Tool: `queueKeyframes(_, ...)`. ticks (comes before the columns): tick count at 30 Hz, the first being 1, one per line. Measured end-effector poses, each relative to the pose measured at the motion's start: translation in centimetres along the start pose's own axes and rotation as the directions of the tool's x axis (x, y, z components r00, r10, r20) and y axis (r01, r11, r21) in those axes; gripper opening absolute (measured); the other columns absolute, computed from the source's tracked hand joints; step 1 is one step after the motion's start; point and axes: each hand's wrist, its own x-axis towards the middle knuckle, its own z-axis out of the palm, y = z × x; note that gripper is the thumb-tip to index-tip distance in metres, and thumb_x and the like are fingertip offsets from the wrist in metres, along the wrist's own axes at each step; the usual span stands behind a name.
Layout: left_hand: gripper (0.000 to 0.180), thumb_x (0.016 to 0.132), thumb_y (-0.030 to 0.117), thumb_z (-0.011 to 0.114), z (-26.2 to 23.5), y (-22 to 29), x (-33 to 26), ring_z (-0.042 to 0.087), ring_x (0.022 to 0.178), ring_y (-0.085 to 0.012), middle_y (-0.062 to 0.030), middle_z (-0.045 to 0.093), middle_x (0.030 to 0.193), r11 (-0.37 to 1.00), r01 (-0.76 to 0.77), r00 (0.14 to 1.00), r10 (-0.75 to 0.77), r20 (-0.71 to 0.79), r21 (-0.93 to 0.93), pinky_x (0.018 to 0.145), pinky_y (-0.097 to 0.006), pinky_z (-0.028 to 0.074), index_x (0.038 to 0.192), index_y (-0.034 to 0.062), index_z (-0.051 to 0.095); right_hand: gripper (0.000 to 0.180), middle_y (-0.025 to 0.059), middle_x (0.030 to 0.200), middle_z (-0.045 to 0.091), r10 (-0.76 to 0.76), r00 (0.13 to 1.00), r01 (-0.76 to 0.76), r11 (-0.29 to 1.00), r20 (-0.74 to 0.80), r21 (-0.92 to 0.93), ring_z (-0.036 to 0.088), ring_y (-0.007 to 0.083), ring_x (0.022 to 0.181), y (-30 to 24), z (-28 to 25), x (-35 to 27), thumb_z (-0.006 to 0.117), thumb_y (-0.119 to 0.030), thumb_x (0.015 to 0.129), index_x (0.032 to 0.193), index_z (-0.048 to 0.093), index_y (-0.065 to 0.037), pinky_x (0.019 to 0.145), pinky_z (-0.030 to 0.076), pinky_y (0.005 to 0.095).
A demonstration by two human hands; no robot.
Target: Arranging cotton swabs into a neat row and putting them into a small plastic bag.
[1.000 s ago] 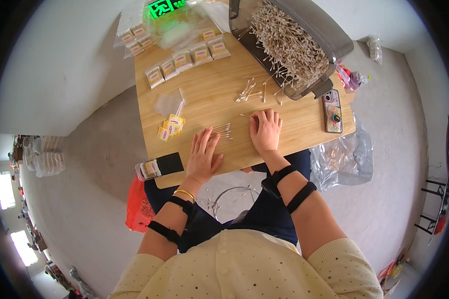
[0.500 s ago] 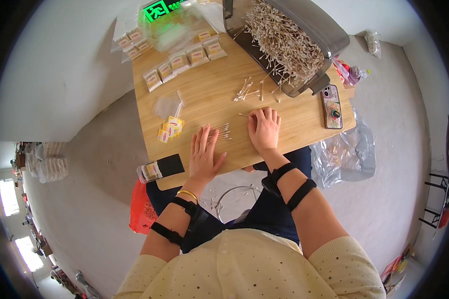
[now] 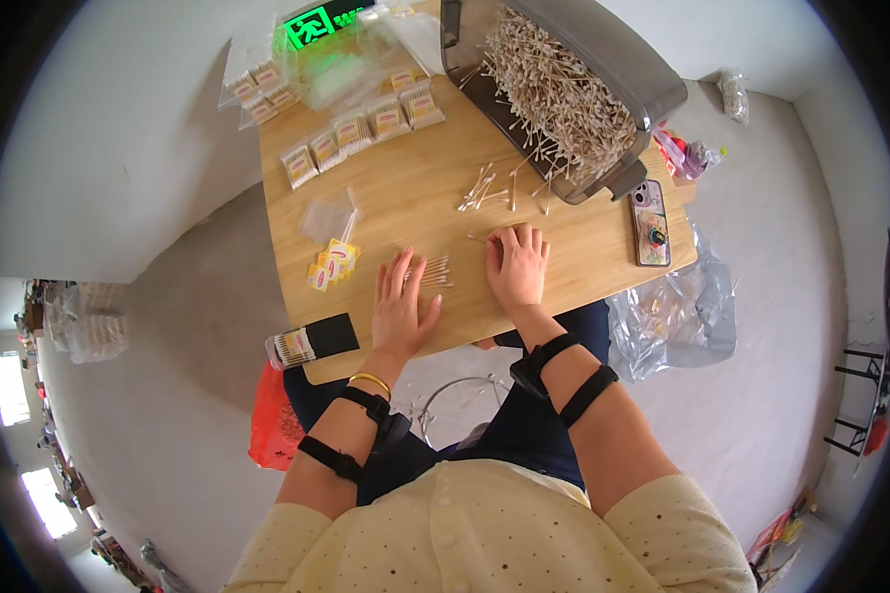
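Observation:
My left hand (image 3: 399, 308) lies flat on the table with its fingers stretched out, resting beside and partly over a small row of cotton swabs (image 3: 433, 272). The swab tips stick out to the right of its fingers. To the right, my right hand (image 3: 517, 269) is closed, its fingers curled down at the tabletop. One cotton swab (image 3: 476, 237) pokes out leftward from under its fingertips; the rest of that swab is hidden. Beyond the right hand is a loose scatter of cotton swabs (image 3: 483, 190).
A grey plastic bin (image 3: 653, 84) heaped with cotton swabs stands at the far right of the wooden table (image 3: 405, 168). Filled swab packets (image 3: 351, 130) line the far left. Yellow cards (image 3: 334, 262), clear bags (image 3: 328, 215), a black-backed swab pack (image 3: 311, 341) and a phone (image 3: 650, 223) lie around.
The view has shifted slightly. Both hands stay in almost the same places, the left flat by the swab row and the right curled over the single swab.

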Motion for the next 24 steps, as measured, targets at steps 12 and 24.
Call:
queueKeyframes(12, 0.059, 0.093, 0.031, 0.061, 0.4, 0.1, -0.1, 0.037, 0.147, -0.0327, -0.0124, 0.042, 0.156, 0.998, 0.059, 0.998, -0.059, -0.014, -0.009, 0.125, -0.054, 0.025, 0.145, 0.0064, 0.050, 0.010, 0.0082, 0.102, 0.058, -0.023, 0.998, 0.020, 0.999, 0.051, 0.046, 0.053, 0.0324, 0.102, 0.9, 0.1, 0.3, 0.070, -0.020, 0.090, 0.097, 0.066, -0.015, 0.088, 0.040, 0.0447)
queueKeyframes(24, 0.059, 0.092, 0.030, 0.063, -0.3, 0.2, -0.2, 0.037, 0.147, -0.0302, -0.0119, 0.044, 0.153, 0.997, 0.083, 0.997, -0.083, -0.008, -0.001, 0.125, -0.051, 0.025, 0.145, 0.0051, 0.050, 0.024, 0.0080, 0.107, 0.057, -0.301, 0.915, 0.254, 0.947, 0.270, 0.197, 0.053, 0.0318, 0.105, -1.2, -2.2, -1.8, 0.070, -0.011, 0.086, 0.109, 0.068, -0.017, 0.089, 0.042, 0.0449)
